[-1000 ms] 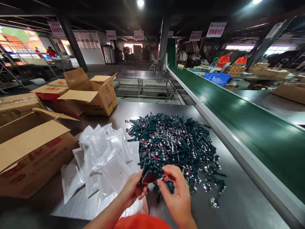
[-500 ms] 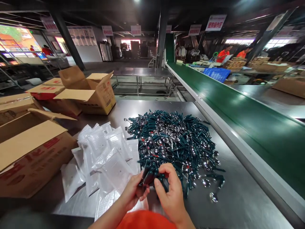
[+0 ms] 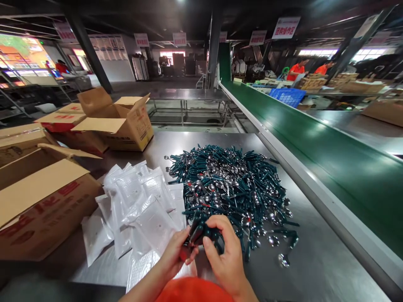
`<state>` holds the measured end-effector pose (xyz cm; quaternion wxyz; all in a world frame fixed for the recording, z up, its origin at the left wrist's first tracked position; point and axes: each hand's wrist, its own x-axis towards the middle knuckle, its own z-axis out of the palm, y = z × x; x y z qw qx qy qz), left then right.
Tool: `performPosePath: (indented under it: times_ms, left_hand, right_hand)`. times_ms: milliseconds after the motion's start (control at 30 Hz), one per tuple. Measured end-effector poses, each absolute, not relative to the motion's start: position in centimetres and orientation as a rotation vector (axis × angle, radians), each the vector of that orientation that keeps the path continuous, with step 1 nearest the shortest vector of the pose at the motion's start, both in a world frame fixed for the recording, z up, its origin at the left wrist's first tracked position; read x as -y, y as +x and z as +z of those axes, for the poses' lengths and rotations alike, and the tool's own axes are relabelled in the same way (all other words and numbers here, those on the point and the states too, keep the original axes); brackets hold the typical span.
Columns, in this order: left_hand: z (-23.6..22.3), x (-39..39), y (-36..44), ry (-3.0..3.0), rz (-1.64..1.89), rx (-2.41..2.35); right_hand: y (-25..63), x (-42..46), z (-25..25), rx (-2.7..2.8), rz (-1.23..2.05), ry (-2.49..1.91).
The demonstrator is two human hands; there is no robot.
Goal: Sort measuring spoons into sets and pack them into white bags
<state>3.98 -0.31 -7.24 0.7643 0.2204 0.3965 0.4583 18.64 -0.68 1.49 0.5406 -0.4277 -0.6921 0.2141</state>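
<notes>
My left hand (image 3: 179, 251) is closed around a bunch of dark green-handled spoons (image 3: 197, 231), with the handle ends pointing up and away from me. My right hand (image 3: 227, 251) curls at the bunch's right side, thumb and forefinger bent against the handles. The bowls of the held spoons are hidden by my fingers. Just beyond both hands spreads a large pile of the same spoons (image 3: 233, 180), metal bowls and green handles jumbled together. A few stray spoons (image 3: 283, 259) lie off its right edge. White padded mailer bags (image 3: 151, 226) are heaped to the left of my hands.
Open cardboard boxes (image 3: 47, 209) stand along the left side, with another open box (image 3: 135, 126) behind the bags. A green conveyor belt (image 3: 315, 142) with a pale rail runs along the right. Two people in orange (image 3: 296, 72) work at a far table near a blue crate (image 3: 287, 97).
Both hands stay almost in place around the bunch of spoons. The held handles have shifted slightly, and my right fingers sit a little closer over them.
</notes>
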Motion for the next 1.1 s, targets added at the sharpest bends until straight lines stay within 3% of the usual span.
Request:
performPosePath:
  times_ms: [367,667,767,900,1000,1100]
  left_hand:
    - [-6.8,0.5,4.0,0.509,1.015,-0.896]
    - [-8.0,0.5,3.9,0.546,0.953,-0.961]
    - [-8.2,0.8,3.8,0.500,0.952,-1.001]
    - [-8.0,0.8,2.9,0.392,0.939,-1.071]
    - [-7.7,0.3,1.4,0.229,0.942,-1.146]
    - [-7.8,-0.3,-0.2,0.123,0.966,-1.171]
  right_hand:
    - [17.9,0.4,2.3,1.649,0.415,-1.116]
    - [17.4,0.4,1.6,1.748,0.150,-1.154]
    - [17.2,0.2,1.2,1.698,0.229,-1.173]
    - [19.6,-1.8,-2.2,1.778,0.611,-1.199]
    - [23.2,-3.4,-7.3,1.666,0.466,-1.773]
    - [26.0,-3.6,-12.9,1.677,0.384,-2.027]
